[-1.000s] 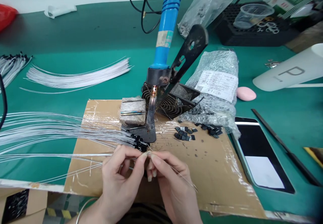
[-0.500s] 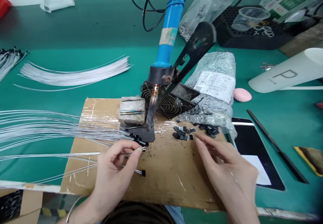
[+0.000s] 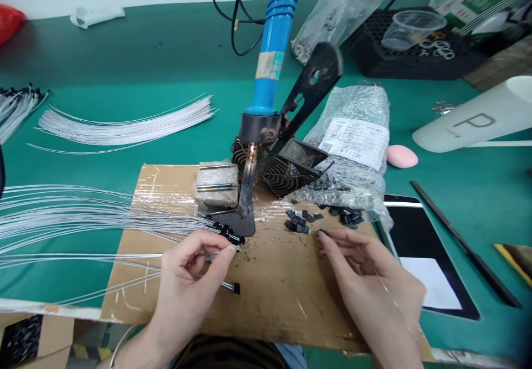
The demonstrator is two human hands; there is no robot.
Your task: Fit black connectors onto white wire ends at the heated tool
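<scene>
My left hand (image 3: pixel 195 286) pinches the end of a thin white wire (image 3: pixel 124 256) between thumb and forefinger, above the cardboard. A bundle of white wires (image 3: pixel 166 216) with black ends (image 3: pixel 228 232) lies just behind it, and one more black wire end (image 3: pixel 236 288) pokes out beneath its fingers. My right hand (image 3: pixel 374 280) is closed at the fingertips on a small black plastic piece (image 3: pixel 323 232). Beside those fingertips lies a loose pile of similar black pieces (image 3: pixel 297 225), and another pile (image 3: pixel 349 216) sits farther right.
A blue-handled soldering iron (image 3: pixel 270 75) stands tip-down behind my hands, next to a wire-bound block (image 3: pixel 216 185) and a small fan (image 3: pixel 276 172). A bubble-wrap bag (image 3: pixel 353 136), a black tool (image 3: pixel 469 250) and a white cup (image 3: pixel 474 117) are to the right. More wires (image 3: pixel 128 125) lie back left.
My right fingers have picked up a small black piece from the edge of the pile and drawn slightly back. My left hand stays almost still with the wire.
</scene>
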